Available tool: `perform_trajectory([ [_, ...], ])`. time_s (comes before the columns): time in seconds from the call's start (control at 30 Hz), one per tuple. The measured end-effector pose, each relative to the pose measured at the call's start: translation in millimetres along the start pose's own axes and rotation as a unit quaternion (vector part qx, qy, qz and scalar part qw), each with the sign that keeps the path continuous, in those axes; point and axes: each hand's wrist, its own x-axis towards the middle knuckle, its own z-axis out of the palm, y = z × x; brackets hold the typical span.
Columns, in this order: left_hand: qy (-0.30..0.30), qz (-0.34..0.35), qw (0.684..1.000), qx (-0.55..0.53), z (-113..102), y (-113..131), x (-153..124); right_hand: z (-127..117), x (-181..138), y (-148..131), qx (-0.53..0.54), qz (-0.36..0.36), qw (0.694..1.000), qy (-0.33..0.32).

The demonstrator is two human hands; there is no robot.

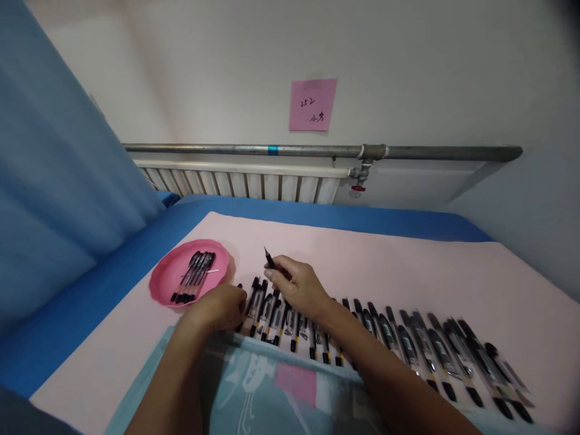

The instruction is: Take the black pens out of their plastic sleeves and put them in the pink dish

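Two hands [226, 307] [299, 287] (right pinching one pen tip [269, 260]) are near one bowl [168, 272].

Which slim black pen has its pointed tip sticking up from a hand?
The slim black pen pinched in the right hand; its tip juts upward, while the clear pens in the round pink plastic dish and the pen row lie down.

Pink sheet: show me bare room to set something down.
The sheet is bare behind the pens, right of the right hand, back to the blue strip; also between the bowl, teal cloth and left edge. Crowded: the pen row and around the left hand.
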Motion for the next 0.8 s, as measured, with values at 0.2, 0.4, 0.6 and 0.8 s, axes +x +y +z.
perform_trajectory([
  [0.2,0.042,0.027,0.998,0.035,1.9,-4.5,1.1,-2.0,-0.2,-2.7,0.006,-0.004,1.0,-0.005],
  [0.4,0.038,0.021,0.997,0.061,4.8,-1.8,2.4,-2.6,-0.9,-4.1,-0.001,-0.01,1.0,-0.005],
  [0.6,0.06,0.028,0.997,0.029,5.5,-1.5,1.9,-2.4,-0.5,-4.5,-0.005,-0.007,1.0,-0.004],
  [0.8,0.142,0.094,0.95,-0.262,-11.2,-8.2,0.9,0.6,-1.2,-3.3,-0.025,-0.035,0.999,-0.021],
])
